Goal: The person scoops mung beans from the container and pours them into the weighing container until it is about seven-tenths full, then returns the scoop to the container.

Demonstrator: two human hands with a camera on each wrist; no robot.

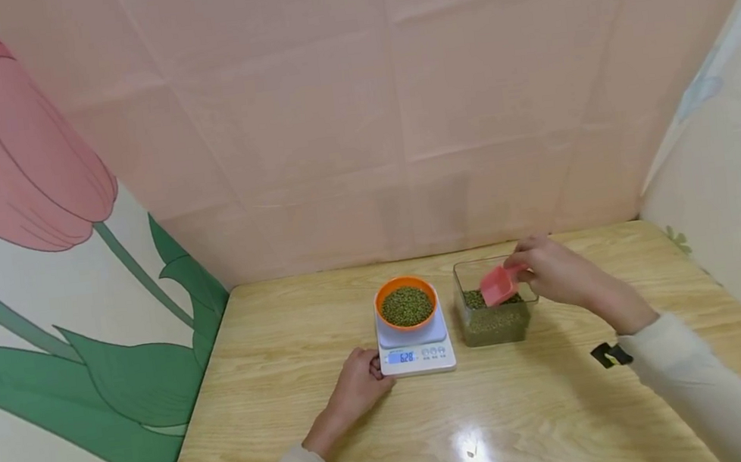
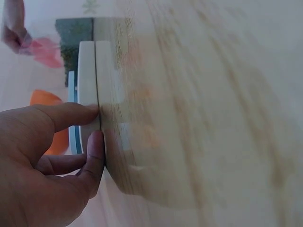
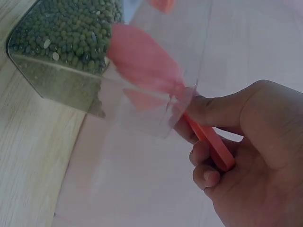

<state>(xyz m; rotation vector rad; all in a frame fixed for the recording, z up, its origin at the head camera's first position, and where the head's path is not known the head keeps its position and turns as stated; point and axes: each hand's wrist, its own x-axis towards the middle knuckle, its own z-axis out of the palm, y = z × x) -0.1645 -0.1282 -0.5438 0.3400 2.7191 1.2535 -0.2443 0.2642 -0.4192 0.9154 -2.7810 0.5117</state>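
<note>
In the head view my right hand (image 1: 556, 271) grips the handle of a pink scoop (image 1: 498, 285). The scoop's bowl tilts down inside a clear square container (image 1: 494, 333), over green mung beans (image 3: 71, 35); the right wrist view shows the handle wrapped by the fingers. My left hand (image 1: 358, 383) holds the front left corner of a white kitchen scale (image 1: 420, 365), thumb at the front edge and fingers bent against the side. On the scale sits an orange bowl (image 1: 409, 326) filled with mung beans. The lit display (image 1: 402, 358) shows digits like 628.
Container and scale stand side by side on a wood-grain table (image 1: 271, 326), near its back edge. Behind it hangs a pink cloth (image 1: 307, 154). Walls with painted flowers flank both sides, a large tulip (image 1: 38, 147) among them.
</note>
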